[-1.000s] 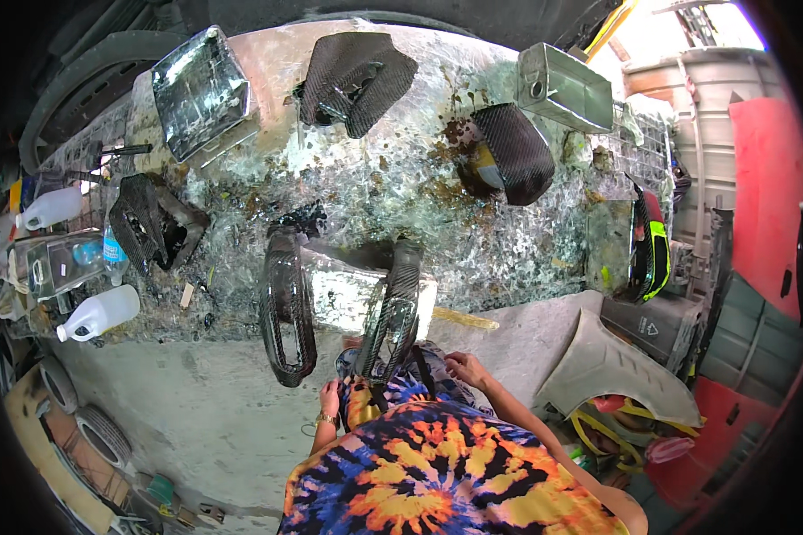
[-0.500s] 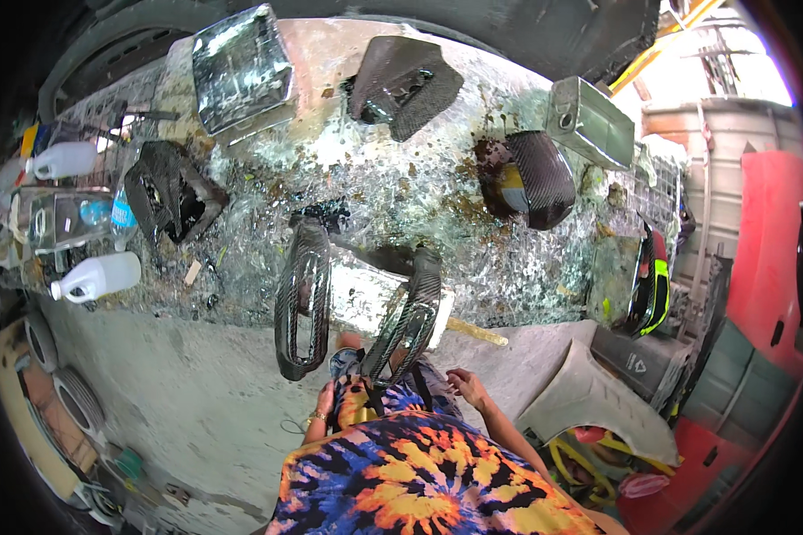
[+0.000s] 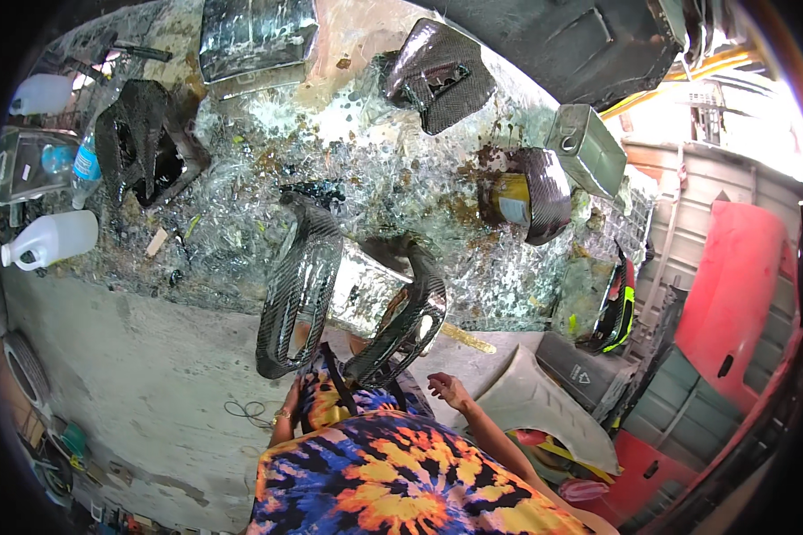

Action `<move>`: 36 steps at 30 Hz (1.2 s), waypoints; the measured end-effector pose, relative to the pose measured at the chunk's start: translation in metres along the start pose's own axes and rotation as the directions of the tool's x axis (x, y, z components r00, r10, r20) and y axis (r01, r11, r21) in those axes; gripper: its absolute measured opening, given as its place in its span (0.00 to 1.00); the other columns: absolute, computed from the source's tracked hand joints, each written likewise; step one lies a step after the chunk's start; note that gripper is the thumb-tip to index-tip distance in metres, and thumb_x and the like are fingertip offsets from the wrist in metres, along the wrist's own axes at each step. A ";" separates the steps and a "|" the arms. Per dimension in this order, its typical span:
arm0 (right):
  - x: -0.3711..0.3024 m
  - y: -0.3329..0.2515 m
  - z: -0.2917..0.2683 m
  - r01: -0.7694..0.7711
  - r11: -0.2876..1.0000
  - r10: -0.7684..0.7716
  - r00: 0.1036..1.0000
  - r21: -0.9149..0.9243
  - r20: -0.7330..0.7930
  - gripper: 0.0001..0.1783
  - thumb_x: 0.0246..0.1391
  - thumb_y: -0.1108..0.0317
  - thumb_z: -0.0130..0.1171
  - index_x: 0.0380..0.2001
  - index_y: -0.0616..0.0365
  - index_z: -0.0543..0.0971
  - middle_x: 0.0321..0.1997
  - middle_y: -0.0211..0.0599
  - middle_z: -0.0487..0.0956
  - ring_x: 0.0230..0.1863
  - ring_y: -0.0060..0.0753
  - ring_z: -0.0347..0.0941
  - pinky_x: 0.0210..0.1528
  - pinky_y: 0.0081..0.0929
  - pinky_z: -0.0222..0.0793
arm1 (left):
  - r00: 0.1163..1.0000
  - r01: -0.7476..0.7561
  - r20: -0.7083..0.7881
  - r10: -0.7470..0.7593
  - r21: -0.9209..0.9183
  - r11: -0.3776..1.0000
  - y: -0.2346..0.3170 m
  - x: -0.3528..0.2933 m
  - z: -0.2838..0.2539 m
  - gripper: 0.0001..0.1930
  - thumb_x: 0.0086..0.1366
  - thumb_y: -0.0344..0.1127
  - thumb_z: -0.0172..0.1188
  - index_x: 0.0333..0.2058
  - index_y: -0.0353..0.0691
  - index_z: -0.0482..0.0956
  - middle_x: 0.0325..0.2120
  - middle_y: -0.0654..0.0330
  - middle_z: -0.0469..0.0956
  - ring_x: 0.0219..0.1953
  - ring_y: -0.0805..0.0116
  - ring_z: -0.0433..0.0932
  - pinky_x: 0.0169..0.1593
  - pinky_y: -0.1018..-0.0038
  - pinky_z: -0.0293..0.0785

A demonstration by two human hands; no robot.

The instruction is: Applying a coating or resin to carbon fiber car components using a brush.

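In the head view, the left grip [image 3: 288, 399] hangs low beside the person's patterned shorts, just below the near edge of the table [image 3: 232, 245]; its fingers are partly hidden, so I cannot tell whether it is clenched. The right grip [image 3: 446, 390] is released, fingers loosely bent with nothing between them, apart from everything on the table.

Nearest to both are 2 glossy black loops with a woven pattern, the left loop [image 3: 319, 259] and the right loop [image 3: 434, 285]. They stand at the table's near edge and jut out over it toward the person; whether they are joined behind is hard to make out. A silvery block [image 3: 352, 290] sits between them, and a yellowish stick [image 3: 468, 338] pokes out to the right.

Farther left on the table are a white jug [image 3: 58, 239], a blue-labelled bottle [image 3: 86, 165] and an angular black part [image 3: 119, 129]. To the right, a curved black piece [image 3: 550, 192] lies near a metal tin [image 3: 600, 159].
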State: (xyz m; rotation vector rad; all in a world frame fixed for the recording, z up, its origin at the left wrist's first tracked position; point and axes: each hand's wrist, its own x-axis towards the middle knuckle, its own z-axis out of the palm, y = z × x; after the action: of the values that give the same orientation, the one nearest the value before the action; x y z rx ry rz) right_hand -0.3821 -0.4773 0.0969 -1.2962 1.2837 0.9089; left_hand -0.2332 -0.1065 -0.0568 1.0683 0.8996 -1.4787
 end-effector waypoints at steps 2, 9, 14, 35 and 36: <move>-0.005 0.000 -0.005 0.079 0.962 -0.063 0.996 -0.261 0.069 0.21 0.57 0.57 0.49 0.49 0.60 0.72 0.38 0.40 0.78 0.36 0.34 0.75 0.39 0.30 0.70 | 0.999 0.029 -0.024 -0.029 0.011 1.000 0.002 -0.008 0.001 0.33 0.66 0.60 0.36 0.54 0.35 0.67 0.43 0.54 0.77 0.45 0.66 0.76 0.50 0.71 0.71; -0.129 -0.187 -0.038 0.508 0.766 -0.092 0.693 -0.394 0.715 0.15 0.58 0.61 0.49 0.43 0.59 0.75 0.39 0.43 0.77 0.39 0.42 0.73 0.43 0.33 0.68 | 0.997 0.032 -0.067 -0.026 0.086 0.996 -0.034 0.013 -0.022 0.33 0.66 0.60 0.36 0.53 0.35 0.67 0.43 0.54 0.77 0.44 0.66 0.76 0.49 0.71 0.71; -0.174 -0.352 -0.066 0.673 0.561 -0.499 0.739 -0.482 0.452 0.13 0.54 0.71 0.54 0.44 0.57 0.76 0.30 0.41 0.76 0.30 0.39 0.74 0.33 0.29 0.70 | 0.997 0.026 -0.079 -0.022 0.058 0.998 -0.047 0.025 -0.022 0.33 0.66 0.60 0.36 0.53 0.35 0.67 0.42 0.54 0.77 0.43 0.65 0.76 0.48 0.70 0.71; -0.156 -0.432 -0.015 0.325 -0.093 -0.403 0.852 -0.941 0.334 0.22 0.48 0.72 0.50 0.49 0.61 0.68 0.30 0.46 0.78 0.30 0.47 0.77 0.30 0.39 0.73 | 1.000 0.015 0.006 -0.015 0.008 1.000 -0.042 0.051 -0.009 0.32 0.66 0.60 0.37 0.52 0.35 0.68 0.41 0.53 0.77 0.41 0.65 0.77 0.45 0.70 0.73; -0.158 -0.429 -0.015 0.323 -0.092 -0.403 0.853 -0.942 0.331 0.22 0.48 0.72 0.50 0.49 0.61 0.68 0.30 0.46 0.78 0.30 0.47 0.77 0.30 0.39 0.73 | 1.000 0.011 0.012 -0.011 0.007 1.000 -0.038 0.053 -0.007 0.32 0.66 0.60 0.37 0.52 0.35 0.68 0.41 0.53 0.77 0.41 0.65 0.77 0.45 0.70 0.73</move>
State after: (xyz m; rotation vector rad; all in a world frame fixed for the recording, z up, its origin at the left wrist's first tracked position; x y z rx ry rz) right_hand 0.0143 -0.5163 0.3216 -2.6546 -0.0926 1.4103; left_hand -0.2725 -0.1106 -0.1097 1.0597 0.8941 -1.4968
